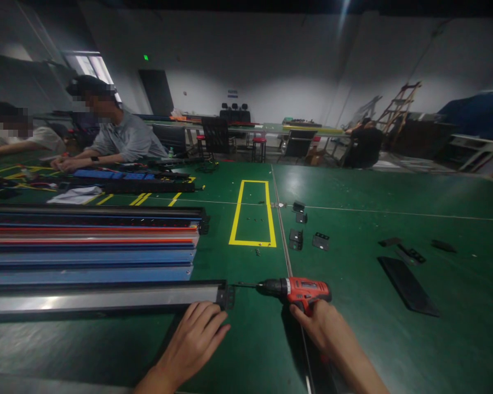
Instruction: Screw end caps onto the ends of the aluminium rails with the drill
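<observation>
My right hand (322, 324) is wrapped round the handle of a red and black power drill (308, 287). The drill points left, and its long bit ends beside the black end bracket (230, 297) of a long silver profile with dark edges (107, 297). My left hand (199, 331) rests with its fingertips on the near edge of that profile, close to its right end. Those fingers lie stretched out and fairly close together; nothing shows in their grasp. Whether the bit touches the bracket cannot be made out.
Blue, red and black profiles (86, 257) lie behind the silver one. Small black brackets (296, 239) and tiny screws (257, 252) lie near a yellow tape rectangle (252, 242). A dark flat plate (406, 284) is at right. Two people work at the far left.
</observation>
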Demonstrator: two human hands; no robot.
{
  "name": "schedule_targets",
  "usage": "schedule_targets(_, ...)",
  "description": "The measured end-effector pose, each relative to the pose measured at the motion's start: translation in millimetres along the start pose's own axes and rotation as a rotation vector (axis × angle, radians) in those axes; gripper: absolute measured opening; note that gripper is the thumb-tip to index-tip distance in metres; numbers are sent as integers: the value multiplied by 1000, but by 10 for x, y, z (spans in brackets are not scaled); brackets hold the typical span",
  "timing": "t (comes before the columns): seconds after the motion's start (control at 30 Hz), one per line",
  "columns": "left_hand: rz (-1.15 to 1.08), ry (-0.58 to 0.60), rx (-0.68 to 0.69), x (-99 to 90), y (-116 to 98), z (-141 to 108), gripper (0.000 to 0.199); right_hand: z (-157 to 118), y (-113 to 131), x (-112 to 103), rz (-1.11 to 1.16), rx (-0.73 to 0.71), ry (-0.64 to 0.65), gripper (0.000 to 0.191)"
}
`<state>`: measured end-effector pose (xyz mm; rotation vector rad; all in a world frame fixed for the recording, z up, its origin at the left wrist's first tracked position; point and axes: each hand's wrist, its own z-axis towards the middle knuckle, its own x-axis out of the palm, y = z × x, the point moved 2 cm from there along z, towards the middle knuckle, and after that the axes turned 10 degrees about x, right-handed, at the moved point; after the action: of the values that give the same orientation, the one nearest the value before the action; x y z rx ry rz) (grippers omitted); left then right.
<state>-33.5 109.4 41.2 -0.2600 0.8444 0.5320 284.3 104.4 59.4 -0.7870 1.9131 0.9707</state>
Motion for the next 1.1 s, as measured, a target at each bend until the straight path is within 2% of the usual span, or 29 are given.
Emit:
schedule_targets(0.27,32,29,-18,76,123,13,20,71,-12,-11,4,-15,-11,44)
schedule_targets(0.6,52,-15,-1,152,145,80,13,98,26,9,-30,-19,3,46)
schedule_targets(0.8,109,25,85,150,99,192,10,142,114,27,-68,-19,-3,45)
schedule_targets(1.1,82,49,52,173,80,144,11,156,134,63,-61,-25,-19,46)
